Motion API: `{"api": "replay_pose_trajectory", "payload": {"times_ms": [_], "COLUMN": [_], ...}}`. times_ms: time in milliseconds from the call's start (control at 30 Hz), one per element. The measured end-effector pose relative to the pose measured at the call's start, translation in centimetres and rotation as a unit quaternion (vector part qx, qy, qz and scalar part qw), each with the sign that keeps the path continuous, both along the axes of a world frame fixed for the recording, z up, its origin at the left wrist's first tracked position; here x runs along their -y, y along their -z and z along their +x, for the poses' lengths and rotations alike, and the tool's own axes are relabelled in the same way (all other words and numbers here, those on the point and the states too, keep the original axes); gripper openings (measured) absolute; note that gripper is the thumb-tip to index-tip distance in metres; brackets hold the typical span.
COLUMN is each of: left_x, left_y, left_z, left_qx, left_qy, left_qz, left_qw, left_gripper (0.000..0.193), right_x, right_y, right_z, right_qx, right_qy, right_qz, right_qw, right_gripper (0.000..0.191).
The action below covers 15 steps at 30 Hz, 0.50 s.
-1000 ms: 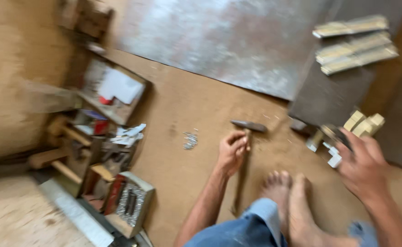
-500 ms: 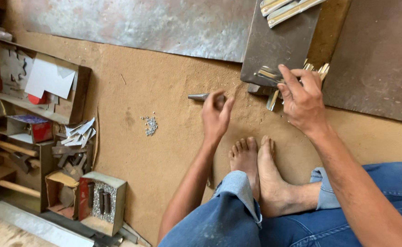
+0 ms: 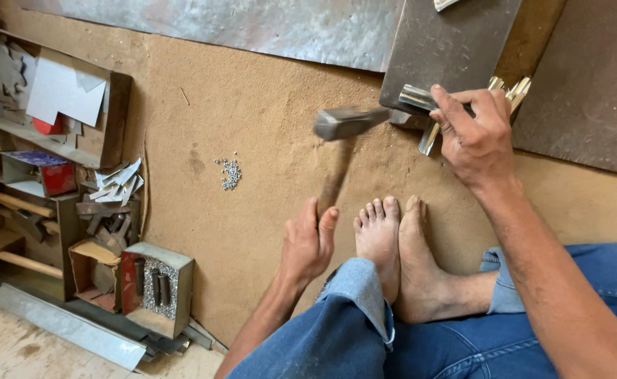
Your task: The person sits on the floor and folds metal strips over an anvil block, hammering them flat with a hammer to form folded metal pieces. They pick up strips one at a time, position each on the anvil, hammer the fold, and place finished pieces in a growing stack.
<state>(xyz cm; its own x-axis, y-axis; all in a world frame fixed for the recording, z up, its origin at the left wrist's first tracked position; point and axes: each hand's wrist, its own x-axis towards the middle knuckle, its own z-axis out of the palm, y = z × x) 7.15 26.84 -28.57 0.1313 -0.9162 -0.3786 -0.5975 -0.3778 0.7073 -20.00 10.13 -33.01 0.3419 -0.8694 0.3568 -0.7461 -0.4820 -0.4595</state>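
My left hand (image 3: 308,242) grips the wooden handle of a hammer (image 3: 342,133), whose blurred steel head is raised above the brown board. My right hand (image 3: 473,133) is closed on several shiny metal strips (image 3: 420,98) at the edge of a dark steel plate (image 3: 448,49). More strip ends (image 3: 515,88) stick out behind my right fingers. My bare feet (image 3: 396,253) rest on the board between my hands, and my legs are in blue jeans.
A small heap of tiny metal rivets (image 3: 230,172) lies on the brown board (image 3: 252,126). At left stand wooden trays and boxes (image 3: 77,203) with metal scraps, paper and tools. A large grey metal sheet (image 3: 252,28) lies at the top.
The hammer head has risen off the board and is blurred in motion. My right hand has taken hold of the metal strips at the dark plate. The camera view has shifted left and steadied.
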Motion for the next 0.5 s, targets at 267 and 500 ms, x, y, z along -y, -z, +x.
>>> {"api": "replay_pose_trajectory", "payload": {"times_ms": [267, 500], "left_x": [5.8, 4.5], "left_y": [-1.4, -1.8], "left_z": [-2.1, -3.0], "left_qx": [0.149, 0.116], "left_qy": [0.120, 0.114], "left_qz": [-0.071, -0.182], "left_qw": [0.979, 0.970], "left_gripper": [0.034, 0.033], "right_x": [0.0, 0.1], "right_y": [-0.2, -1.0], "right_z": [0.4, 0.4], "right_qx": [-0.007, -0.026], "right_qy": [-0.004, -0.002], "right_qz": [-0.021, 0.009], "right_qw": [1.000, 1.000], "right_gripper": [0.037, 0.031]}}
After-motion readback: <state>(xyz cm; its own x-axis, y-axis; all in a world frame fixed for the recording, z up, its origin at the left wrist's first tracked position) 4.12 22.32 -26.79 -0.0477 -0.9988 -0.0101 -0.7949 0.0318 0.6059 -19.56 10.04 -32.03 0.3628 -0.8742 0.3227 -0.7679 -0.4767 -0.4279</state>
